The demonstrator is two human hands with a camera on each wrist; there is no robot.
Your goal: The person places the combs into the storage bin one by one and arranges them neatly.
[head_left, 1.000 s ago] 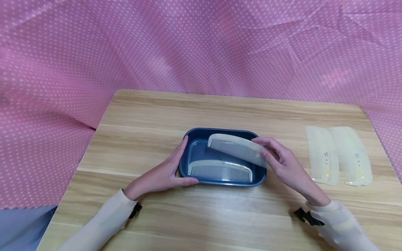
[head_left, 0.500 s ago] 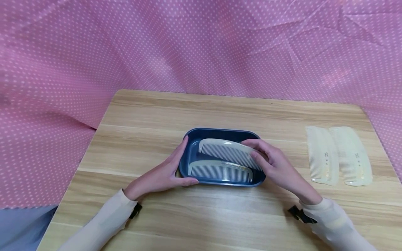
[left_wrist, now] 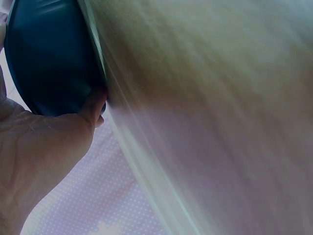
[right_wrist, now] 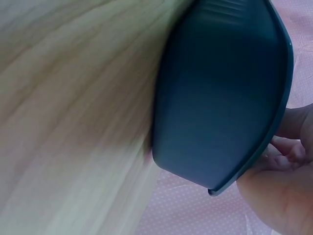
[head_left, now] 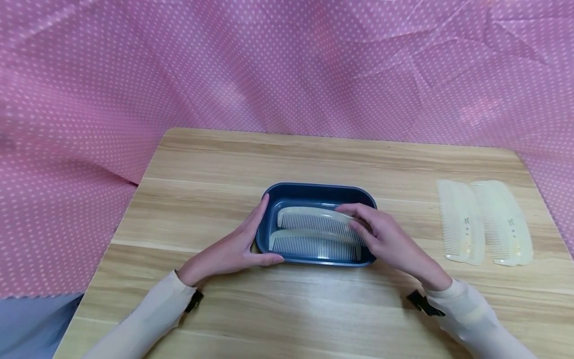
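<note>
A dark blue plastic box stands on the table. My left hand holds its left end, thumb at the near rim and fingers at the far left corner. In the left wrist view, that thumb lies against the box's outer wall. One pale comb lies lengthwise along the near side inside. Just behind it is a second pale comb, whose right end my right hand pinches between thumb and fingers. The right wrist view shows the box's side hiding both combs and the fingertips.
At the table's right, two side-by-side groups of pale combs, a left one and a right one, lie with teeth facing left. They seem to overlap in layers. A pink dotted cloth hangs behind the wooden table.
My right hand has carried its comb left and toward me, down into the box, turning it nearer to parallel with the near comb. My left hand and the box have stayed in place.
</note>
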